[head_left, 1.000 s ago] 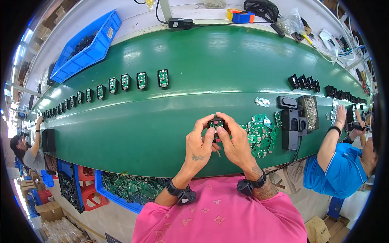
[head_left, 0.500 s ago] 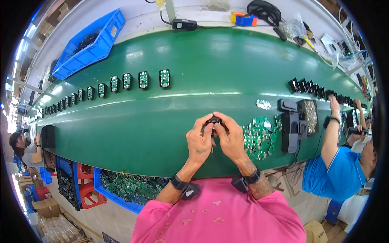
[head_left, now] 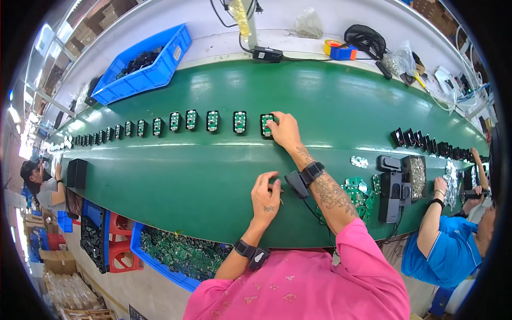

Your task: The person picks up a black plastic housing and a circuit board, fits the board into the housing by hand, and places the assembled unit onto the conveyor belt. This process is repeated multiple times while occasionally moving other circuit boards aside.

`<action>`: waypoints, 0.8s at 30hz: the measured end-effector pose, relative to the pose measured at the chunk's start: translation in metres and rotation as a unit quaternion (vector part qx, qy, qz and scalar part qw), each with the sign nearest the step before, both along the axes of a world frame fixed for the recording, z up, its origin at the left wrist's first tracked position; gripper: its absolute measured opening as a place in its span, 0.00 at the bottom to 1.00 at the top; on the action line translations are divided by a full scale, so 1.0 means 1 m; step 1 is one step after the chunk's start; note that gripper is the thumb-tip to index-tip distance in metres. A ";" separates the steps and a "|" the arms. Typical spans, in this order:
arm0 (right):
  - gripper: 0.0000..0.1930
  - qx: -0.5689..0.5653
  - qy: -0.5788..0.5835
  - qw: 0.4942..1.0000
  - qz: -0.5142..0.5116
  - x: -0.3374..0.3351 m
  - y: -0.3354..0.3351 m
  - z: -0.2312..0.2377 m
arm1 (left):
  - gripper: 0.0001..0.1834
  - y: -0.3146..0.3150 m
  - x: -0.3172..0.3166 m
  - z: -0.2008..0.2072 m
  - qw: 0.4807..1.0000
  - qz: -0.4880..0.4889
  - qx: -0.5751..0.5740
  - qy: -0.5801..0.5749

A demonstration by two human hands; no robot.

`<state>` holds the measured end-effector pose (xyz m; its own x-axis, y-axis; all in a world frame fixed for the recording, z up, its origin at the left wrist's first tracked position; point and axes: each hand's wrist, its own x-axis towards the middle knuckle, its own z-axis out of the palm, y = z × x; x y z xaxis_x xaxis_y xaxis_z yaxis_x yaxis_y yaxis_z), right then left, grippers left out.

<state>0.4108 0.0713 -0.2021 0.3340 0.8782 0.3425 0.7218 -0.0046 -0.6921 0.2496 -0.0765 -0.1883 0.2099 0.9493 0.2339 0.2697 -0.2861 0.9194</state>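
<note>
My right hand [head_left: 284, 130] reaches out over the green bench, fingers on a small black plastic housing [head_left: 263, 126] with a green circuit board set in it. This housing stands at the right end of a row of similar filled ones, its nearest neighbour being another filled housing [head_left: 240, 122]. Closer to my body, my left hand [head_left: 265, 200] hovers above the bench with its fingers loosely curled and apart, and I see nothing held in it. A pile of loose green circuit boards [head_left: 360, 194] lies to the right, partly behind my right forearm.
Black housings [head_left: 409, 138] line the right side. A grey-black device [head_left: 391, 186] stands beside a box of small metal parts [head_left: 415, 178]. Blue bins [head_left: 141, 80] sit at the back left and below the front edge. Co-workers sit left and right.
Both hands held a black piece together before. Now they are apart: the right has moved forward to the row's end, where another filled housing stands. The whole view has shifted slightly.
</note>
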 end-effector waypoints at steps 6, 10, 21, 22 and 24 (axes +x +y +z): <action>0.10 -0.001 0.375 0.921 0.108 0.018 -0.066 0.061 | 0.08 -0.004 -0.004 0.004 1.000 -0.016 -0.026 -0.003; 0.10 0.100 0.703 0.588 0.389 0.028 -0.168 0.128 | 0.07 -0.002 0.003 0.003 0.999 -0.017 -0.006 0.045; 0.09 0.163 0.703 0.500 0.479 0.047 -0.219 0.156 | 0.07 -0.006 0.012 0.016 0.999 -0.037 -0.012 0.022; 0.10 0.151 0.701 0.518 0.466 0.051 -0.223 0.157 | 0.09 -0.005 0.014 0.019 0.999 -0.042 -0.014 0.027; 0.11 0.147 0.694 0.542 0.451 0.061 -0.226 0.156 | 0.12 0.002 0.019 0.022 0.998 -0.059 -0.012 0.028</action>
